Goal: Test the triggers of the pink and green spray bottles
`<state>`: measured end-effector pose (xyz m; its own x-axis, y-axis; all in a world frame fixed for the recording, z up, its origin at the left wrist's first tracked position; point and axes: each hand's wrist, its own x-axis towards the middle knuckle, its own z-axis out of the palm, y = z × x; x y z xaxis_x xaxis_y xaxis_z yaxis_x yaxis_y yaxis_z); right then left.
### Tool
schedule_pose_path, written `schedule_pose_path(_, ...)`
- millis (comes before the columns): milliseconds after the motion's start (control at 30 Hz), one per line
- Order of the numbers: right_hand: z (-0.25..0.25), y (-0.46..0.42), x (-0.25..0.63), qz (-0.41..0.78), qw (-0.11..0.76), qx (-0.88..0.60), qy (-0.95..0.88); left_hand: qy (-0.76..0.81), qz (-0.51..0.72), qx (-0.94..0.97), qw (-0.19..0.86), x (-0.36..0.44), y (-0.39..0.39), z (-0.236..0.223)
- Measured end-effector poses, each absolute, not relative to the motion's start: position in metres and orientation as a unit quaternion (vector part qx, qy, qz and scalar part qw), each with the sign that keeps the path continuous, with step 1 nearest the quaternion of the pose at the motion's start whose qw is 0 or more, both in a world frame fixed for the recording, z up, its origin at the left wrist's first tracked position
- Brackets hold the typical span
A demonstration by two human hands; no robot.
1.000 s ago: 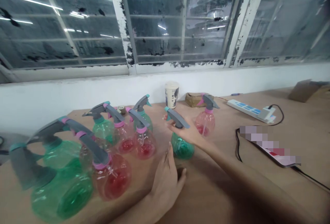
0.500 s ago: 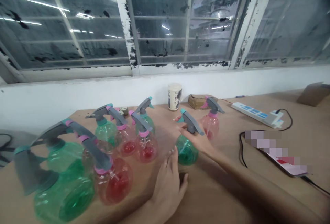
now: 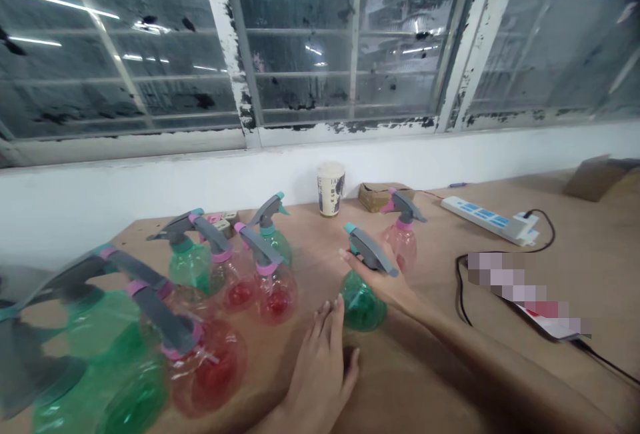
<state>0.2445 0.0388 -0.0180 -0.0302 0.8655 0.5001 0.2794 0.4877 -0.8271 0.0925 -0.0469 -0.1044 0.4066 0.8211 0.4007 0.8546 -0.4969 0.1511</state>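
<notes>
Two hands: the right hand [image 3: 380, 281] gripping a tilted green spray bottle [image 3: 361, 304] by its neck, the left hand [image 3: 320, 381] open and empty beside it.

Right hand [image 3: 374, 279] probably gripping, left hand [image 3: 321, 375] open

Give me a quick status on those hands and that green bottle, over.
Right hand holding green spray bottle at its neck. Left hand open, close beside it. Pink spray bottle just behind right hand.
</notes>
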Motion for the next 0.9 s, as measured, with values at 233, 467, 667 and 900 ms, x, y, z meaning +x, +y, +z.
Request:
schedule_pose_path(233, -0.0173, 0.0431, 0.2446, 0.344, 0.547, -0.361, -0.673, -0.483, -0.232, -0.842, 0.069, 0.09, -0.0455, -0.1061)
schedule_pose_path(467, -0.0183, 0.0426, 0.2448, 0.359, 0.548, -0.338, -0.676, -0.486, -0.228, -0.838, 0.096, 0.0908, -0.0459, -0.1053)
schedule_pose_path(667, -0.0214, 0.0439, 0.2463, 0.338, 0.548, -0.336, -0.687, -0.491, -0.224, -0.836, 0.095, 0.0904, -0.0466, -0.1038)
schedule_pose_path(900, -0.0189, 0.0436, 0.2449, 0.341, 0.558, -0.322, -0.685, -0.493, -0.233, -0.834, 0.082, 0.0907, -0.0467, -0.1044)
